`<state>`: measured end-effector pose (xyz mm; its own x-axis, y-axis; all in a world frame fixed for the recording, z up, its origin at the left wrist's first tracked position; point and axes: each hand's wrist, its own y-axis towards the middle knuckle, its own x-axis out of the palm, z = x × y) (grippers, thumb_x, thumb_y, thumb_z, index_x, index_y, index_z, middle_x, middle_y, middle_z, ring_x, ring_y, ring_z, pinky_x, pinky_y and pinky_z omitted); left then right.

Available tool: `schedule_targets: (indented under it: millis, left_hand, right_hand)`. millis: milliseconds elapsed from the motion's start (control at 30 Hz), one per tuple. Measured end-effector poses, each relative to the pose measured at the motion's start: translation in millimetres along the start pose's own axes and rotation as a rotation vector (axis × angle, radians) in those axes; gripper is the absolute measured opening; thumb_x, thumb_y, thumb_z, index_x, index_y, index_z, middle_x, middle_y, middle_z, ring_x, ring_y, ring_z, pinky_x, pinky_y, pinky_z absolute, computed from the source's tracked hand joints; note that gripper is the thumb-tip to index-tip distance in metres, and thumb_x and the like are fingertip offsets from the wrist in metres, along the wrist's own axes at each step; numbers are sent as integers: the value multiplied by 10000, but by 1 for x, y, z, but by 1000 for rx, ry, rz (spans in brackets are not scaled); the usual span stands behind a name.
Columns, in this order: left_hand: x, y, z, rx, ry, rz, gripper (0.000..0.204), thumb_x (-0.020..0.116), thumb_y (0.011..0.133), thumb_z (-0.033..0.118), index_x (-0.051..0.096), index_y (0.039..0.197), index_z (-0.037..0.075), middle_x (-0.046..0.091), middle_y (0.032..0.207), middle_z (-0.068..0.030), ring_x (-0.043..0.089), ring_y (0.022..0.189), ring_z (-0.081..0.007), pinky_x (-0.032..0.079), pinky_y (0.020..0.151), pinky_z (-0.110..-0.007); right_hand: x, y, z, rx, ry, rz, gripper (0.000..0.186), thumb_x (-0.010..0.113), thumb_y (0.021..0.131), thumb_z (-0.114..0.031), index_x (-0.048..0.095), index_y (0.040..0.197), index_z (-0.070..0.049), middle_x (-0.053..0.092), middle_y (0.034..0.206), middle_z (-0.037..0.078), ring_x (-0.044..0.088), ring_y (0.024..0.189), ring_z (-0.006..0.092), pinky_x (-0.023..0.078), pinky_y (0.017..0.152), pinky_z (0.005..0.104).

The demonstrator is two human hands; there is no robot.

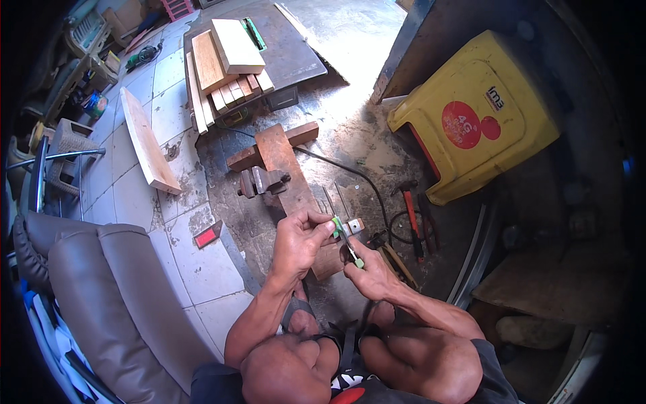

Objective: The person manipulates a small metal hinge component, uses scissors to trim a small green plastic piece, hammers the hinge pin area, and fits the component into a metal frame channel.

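Lettered clothing (348, 382), fingers (313, 219), red-labelled yellow stool (481, 111)

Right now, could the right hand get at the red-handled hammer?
Probably yes: the red-handled hammer lies on the floor near the right hand, with nothing tall between. That hand holds a slim green-ended piece, though, and may need freeing first.

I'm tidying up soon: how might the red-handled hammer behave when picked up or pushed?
The red-handled hammer should feel stiff, given its straight handle. It is probably heavier toward the dark head at one end. Pushed, it would likely swivel rather than roll, since that head juts out sideways.
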<state>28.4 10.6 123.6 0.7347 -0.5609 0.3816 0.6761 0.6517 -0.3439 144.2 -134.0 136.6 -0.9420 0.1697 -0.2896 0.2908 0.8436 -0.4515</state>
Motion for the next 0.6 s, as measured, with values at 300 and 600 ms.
schedule_targets:
  millis: [300,600]
  left_hand:
    - [-2,2,-6,-35,70,-10,113,692,913,-34,644,1009,-70,697,946,-125,702,825,-150,630,784,-288]
    - [-3,0,-12,-45,58,-22,115,685,913,-41,641,1014,-74,694,964,-126,702,832,-147,631,784,-282]
  right_hand:
    - [-3,1,4,83,27,-56,433,560,861,-135,490,1280,-53,634,955,254,634,899,398,481,822,463]
    - [-3,-2,3,30,-16,-5,284,560,861,-130,507,1121,-28,613,799,235,613,760,404,473,745,480]
